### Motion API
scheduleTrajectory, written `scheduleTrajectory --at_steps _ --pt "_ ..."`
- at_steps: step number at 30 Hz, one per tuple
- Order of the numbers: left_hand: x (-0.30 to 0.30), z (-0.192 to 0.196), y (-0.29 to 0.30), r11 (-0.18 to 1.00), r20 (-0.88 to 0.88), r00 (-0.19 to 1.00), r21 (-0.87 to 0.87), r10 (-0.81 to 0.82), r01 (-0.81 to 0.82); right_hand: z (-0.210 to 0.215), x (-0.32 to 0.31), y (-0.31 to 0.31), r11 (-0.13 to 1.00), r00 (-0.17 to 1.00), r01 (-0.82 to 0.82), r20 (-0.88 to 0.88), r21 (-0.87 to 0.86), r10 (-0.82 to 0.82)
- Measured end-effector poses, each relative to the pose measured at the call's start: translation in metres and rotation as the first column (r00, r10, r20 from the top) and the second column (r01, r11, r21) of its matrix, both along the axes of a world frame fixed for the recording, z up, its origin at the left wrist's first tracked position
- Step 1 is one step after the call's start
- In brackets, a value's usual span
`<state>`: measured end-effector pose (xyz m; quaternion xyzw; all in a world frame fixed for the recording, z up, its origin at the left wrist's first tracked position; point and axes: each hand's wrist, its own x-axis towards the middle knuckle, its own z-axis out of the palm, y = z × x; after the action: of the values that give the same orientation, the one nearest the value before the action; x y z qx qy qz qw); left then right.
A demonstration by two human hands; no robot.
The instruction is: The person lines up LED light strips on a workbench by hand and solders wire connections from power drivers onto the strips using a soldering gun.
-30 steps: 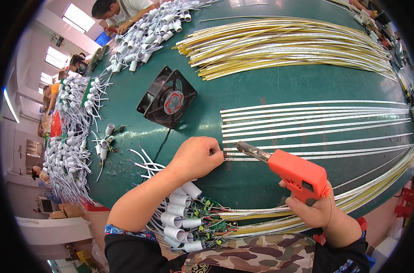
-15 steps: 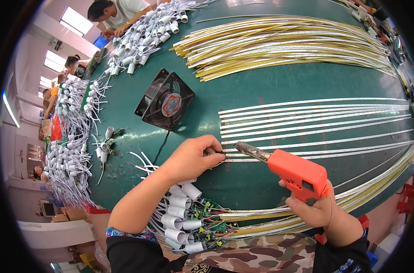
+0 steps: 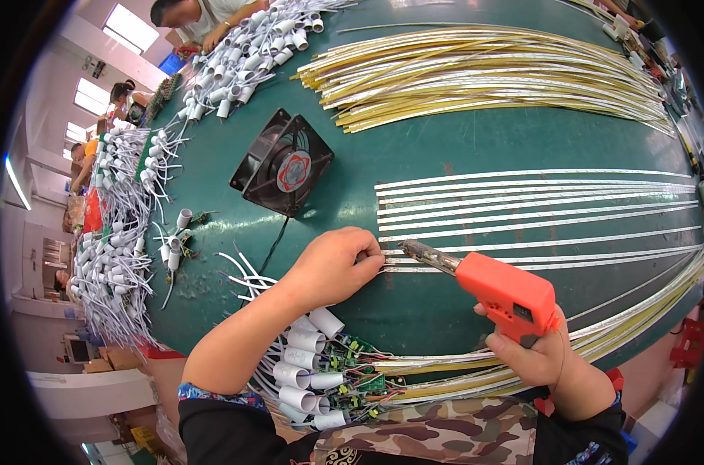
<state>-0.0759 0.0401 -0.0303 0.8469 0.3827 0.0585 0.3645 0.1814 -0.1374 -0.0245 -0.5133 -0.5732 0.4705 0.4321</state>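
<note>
Left hand [image 3: 333, 267] pinching white wires against the end of a white LED strip [image 3: 538, 249], right hand [image 3: 542, 353] gripping an orange soldering gun [image 3: 499, 291], tip at the joint, green table [image 3: 445, 147].

A wide green worktable [image 3: 476, 147] is filling most of the view, its edges bending with the lens. Beyond its far left edge, bright rectangular windows [image 3: 130, 17] are letting daylight into a pale-walled room [image 3: 27, 232], and a long ceiling lamp [image 3: 16, 184] is glowing at the left. Other people [image 3: 193, 14] are sitting or leaning along the far side of the table. Low at the left, pale shelving or benches [image 3: 81, 384] are standing below the table edge, with a red stool [image 3: 689, 345] showing at the right
</note>
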Motion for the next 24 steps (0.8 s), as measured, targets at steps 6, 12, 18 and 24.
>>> scheduleTrajectory --at_steps 6,12,18,24 --pt "0.0057 0.0020 -0.0012 0.998 -0.071 0.996 -0.004 0.062 -0.063 0.0029 -0.0044 0.0014 0.997 0.999 0.003 0.035 -0.078 0.000" --pt "0.0063 0.0006 -0.0001 0.998 -0.073 0.995 0.003 0.064 -0.064 0.0035 -0.0081 0.0041 0.997 0.999 -0.021 0.025 -0.079 0.023" --pt "0.0067 -0.0024 0.0001 0.998 -0.067 0.996 0.027 0.063 -0.061 0.0041 -0.0087 0.0050 0.996 0.998 -0.048 0.039 -0.070 0.051" --pt "0.0073 -0.0020 0.0001 0.997 -0.082 0.995 0.040 0.061 -0.058 0.0069 -0.0083 0.0048 0.996 0.994 -0.047 0.090 -0.081 0.054"
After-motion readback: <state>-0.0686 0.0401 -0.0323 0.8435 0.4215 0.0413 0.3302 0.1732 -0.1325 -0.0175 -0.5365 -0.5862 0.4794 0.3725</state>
